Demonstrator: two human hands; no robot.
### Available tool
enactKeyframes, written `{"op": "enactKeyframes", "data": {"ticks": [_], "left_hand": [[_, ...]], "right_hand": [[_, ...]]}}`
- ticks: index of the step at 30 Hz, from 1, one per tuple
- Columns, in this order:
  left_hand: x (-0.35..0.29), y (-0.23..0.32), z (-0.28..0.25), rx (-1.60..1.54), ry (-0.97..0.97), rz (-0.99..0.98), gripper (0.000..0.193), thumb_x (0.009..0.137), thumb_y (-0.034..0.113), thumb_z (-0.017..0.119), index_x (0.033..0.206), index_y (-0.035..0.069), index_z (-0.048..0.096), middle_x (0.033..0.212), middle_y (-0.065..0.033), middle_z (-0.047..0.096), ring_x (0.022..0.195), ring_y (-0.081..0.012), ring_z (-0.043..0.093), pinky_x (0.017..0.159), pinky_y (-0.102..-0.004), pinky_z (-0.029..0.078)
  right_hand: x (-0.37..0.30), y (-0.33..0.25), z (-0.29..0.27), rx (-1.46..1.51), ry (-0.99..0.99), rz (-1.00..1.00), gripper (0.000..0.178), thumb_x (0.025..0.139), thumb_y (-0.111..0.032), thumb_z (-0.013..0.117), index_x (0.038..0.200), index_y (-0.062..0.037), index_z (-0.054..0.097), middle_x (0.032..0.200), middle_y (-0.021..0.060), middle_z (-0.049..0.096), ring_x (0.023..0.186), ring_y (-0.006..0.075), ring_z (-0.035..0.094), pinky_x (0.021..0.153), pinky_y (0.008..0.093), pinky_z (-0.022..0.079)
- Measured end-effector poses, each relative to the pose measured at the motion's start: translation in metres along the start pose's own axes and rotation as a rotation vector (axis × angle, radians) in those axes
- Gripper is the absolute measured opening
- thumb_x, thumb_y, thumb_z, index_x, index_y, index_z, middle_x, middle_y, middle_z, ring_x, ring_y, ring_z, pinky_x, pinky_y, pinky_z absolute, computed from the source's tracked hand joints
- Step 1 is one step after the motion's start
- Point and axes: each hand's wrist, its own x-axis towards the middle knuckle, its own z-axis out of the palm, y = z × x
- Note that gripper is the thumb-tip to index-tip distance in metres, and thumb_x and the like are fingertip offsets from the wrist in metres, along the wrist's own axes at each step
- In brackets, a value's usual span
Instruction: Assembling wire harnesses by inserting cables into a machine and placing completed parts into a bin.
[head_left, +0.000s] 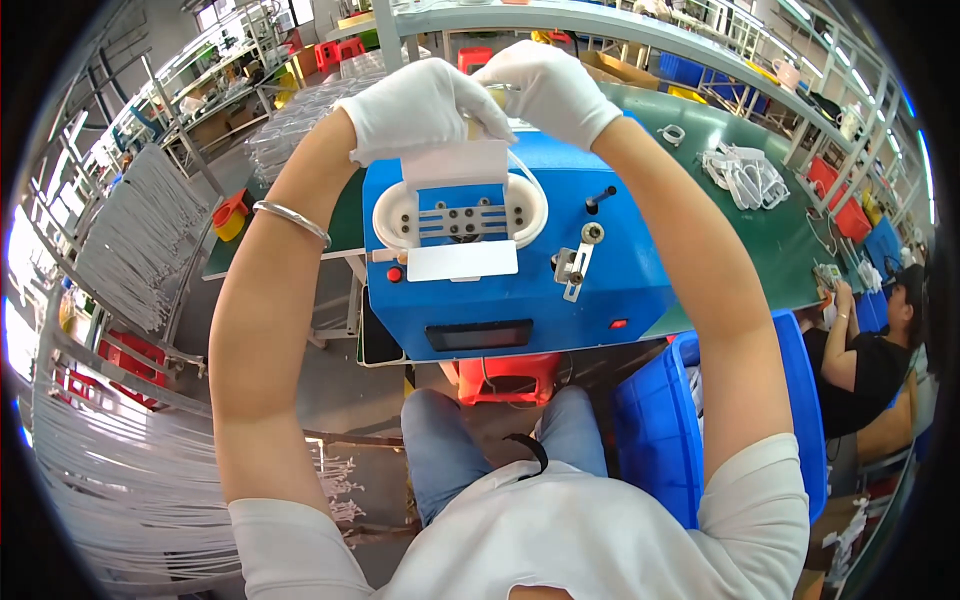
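Hands at the blue machine: both gloved, pinching one small item.
Left hand (420,105) and right hand (548,88) grip what seems a small pale part (497,93), mostly hidden, above the white plate (455,163) on the blue machine (500,270); a loose pinch could drop it into the fixture.

Gloved left hand (420,105), right hand (550,90) — pinching white card (455,162) over blue machine (530,270).

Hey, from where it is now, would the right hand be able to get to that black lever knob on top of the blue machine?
Probably yes. The right hand sits just above the black lever knob on the blue machine, with nothing between them, though it seems busy pinching a small part with the left hand.
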Motion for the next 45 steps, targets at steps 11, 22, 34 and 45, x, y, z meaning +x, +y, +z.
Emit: {"op": "enactKeyframes", "data": {"ticks": [11,22,34,45], "left_hand": [[-0.087,0.017,-0.008,0.136,0.128,-0.324,0.018,0.076,0.006,0.059,0.089,0.004,0.072,0.086,-0.0172,0.067,0.077,-0.0267,0.064,0.075,-0.0315,0.050],[-0.079,0.012,0.055,0.451,0.577,0.000,0.014,0.074,0.011,0.064,0.087,0.007,0.068,0.083,-0.0100,0.063,0.082,-0.0288,0.060,0.076,-0.0387,0.049],[-0.075,0.007,0.062,0.612,0.810,-0.007,0.028,0.074,0.012,0.064,0.101,0.005,0.062,0.086,-0.0138,0.063,0.085,-0.0325,0.060,0.078,-0.0403,0.048],[-0.075,0.002,0.062,0.465,0.560,-0.125,0.024,0.074,0.009,0.063,0.097,0.009,0.057,0.084,-0.0132,0.062,0.082,-0.0333,0.060,0.075,-0.0420,0.048]], "right_hand": [[-0.014,-0.107,-0.060,-0.120,-0.122,-0.034,0.017,0.067,-0.006,0.067,0.083,-0.0099,0.065,0.075,0.0059,0.055,0.073,0.0238,0.058,0.062,0.0346,0.048],[-0.011,-0.092,-0.051,0.228,-0.348,0.275,0.013,0.083,-0.015,0.060,0.092,-0.0063,0.064,0.085,0.0081,0.059,0.077,0.0253,0.060,0.073,0.0313,0.049],[-0.005,-0.106,-0.040,0.793,-0.346,0.801,0.019,0.090,-0.018,0.058,0.099,-0.0023,0.065,0.088,0.0031,0.062,0.079,0.0091,0.057,0.070,0.0225,0.046],[-0.012,-0.105,-0.036,0.360,-0.111,0.275,0.017,0.075,0.005,0.061,0.090,-0.0011,0.065,0.082,0.0078,0.059,0.071,0.0171,0.058,0.067,0.0253,0.046]]}}
